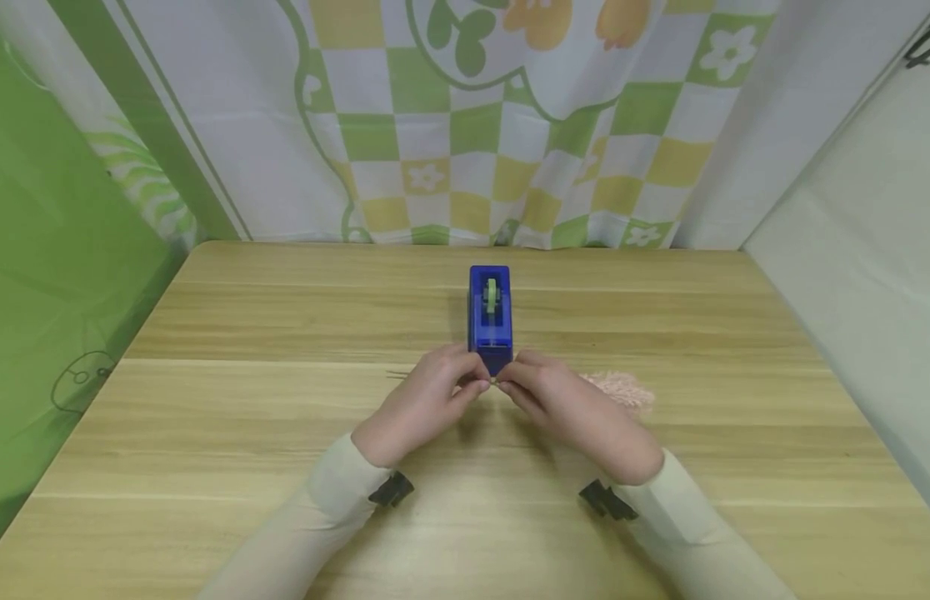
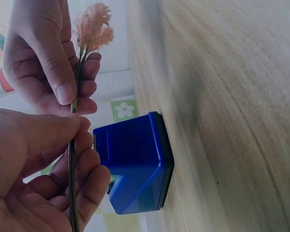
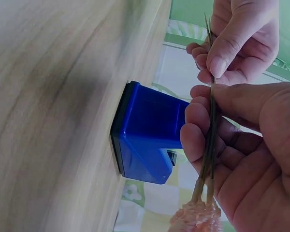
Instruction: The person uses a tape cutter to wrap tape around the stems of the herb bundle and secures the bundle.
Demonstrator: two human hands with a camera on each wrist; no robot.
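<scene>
Fluffy pink dried flowers (image 1: 622,390) on thin brown stems (image 2: 72,179) are held sideways between both hands, over the table. My left hand (image 1: 427,404) pinches the stems between thumb and forefinger, their bare ends poking out to the left. Right beside it, my right hand (image 1: 570,408) pinches the same stems nearer the blooms (image 3: 199,216). The two sets of fingertips almost meet, with a small pale spot of stem showing between them. Directly beyond the fingertips stands a blue tape dispenser (image 1: 492,335) carrying a yellow-green tape roll (image 1: 492,295).
The wooden table (image 1: 285,317) stretches out on both sides of the hands. A green and yellow checked curtain (image 1: 472,125) hangs behind its far edge. Green fabric (image 1: 52,250) hangs at the left and a pale cloth wall (image 1: 870,233) at the right.
</scene>
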